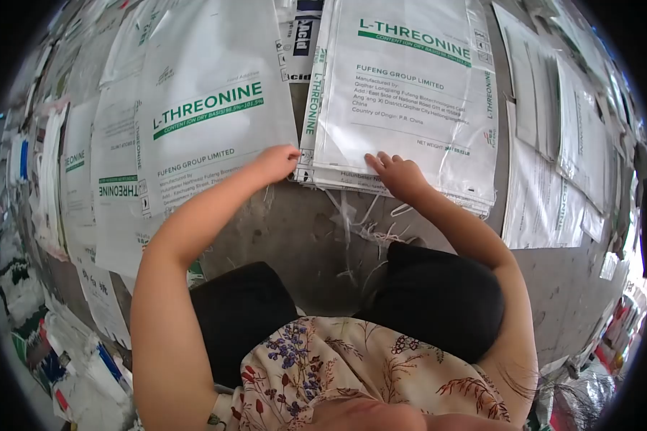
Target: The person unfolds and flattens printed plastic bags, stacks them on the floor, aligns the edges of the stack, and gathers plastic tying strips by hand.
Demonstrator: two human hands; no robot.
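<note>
A stack of white woven sacks (410, 136) with green "L-THREONINE" print lies on the floor in front of me, slightly to the right. My left hand (277, 164) is closed, its fingertips curled at the stack's lower left corner. Whether they pinch a sack edge there is hidden. Fingers spread, my right hand (397, 175) rests on the stack's near edge. Left of it lies another large L-THREONINE sack (208, 79), partly under my left forearm.
Loose white strings (352, 223) lie on the grey floor (266, 230) between my knees and the stack. More flat sacks (546, 187) lie at the right, and others (115, 144) overlap at the left. Crumpled sacks (86, 359) are heaped at the lower left.
</note>
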